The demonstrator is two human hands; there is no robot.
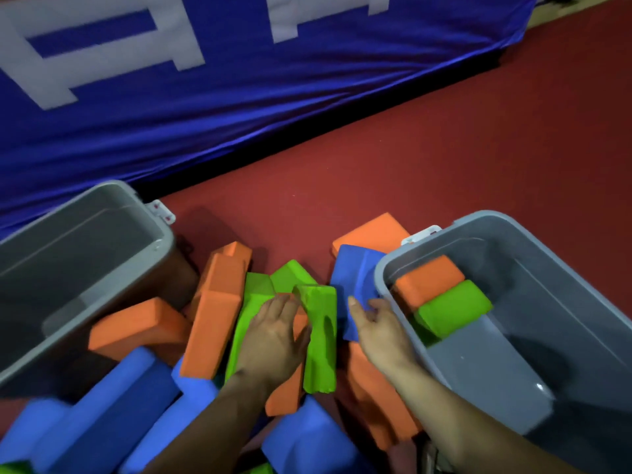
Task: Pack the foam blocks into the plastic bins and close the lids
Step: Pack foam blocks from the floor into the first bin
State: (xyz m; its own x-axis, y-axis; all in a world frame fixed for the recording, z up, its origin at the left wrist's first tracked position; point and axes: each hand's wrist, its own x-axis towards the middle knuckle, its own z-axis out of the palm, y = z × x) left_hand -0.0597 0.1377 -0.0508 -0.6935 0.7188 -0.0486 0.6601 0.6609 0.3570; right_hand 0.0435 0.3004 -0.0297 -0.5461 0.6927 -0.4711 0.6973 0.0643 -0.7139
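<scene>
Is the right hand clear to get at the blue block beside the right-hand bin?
Probably yes. The right hand is right at the blue block, with nothing lying on top of it. The bin wall crowds its right side, so a grip from the left edge looks easier.

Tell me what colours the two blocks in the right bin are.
Orange block, green block; head view.

An orange block (213, 313), a green block (319, 340) and a blue block (355, 285) are solid-coloured, unpatterned; the left bin (68, 241) and right bin (564, 302) are grey; the floor (410, 165) is dark red; the cloth (239, 114) is royal blue with broad white lettering.
</scene>
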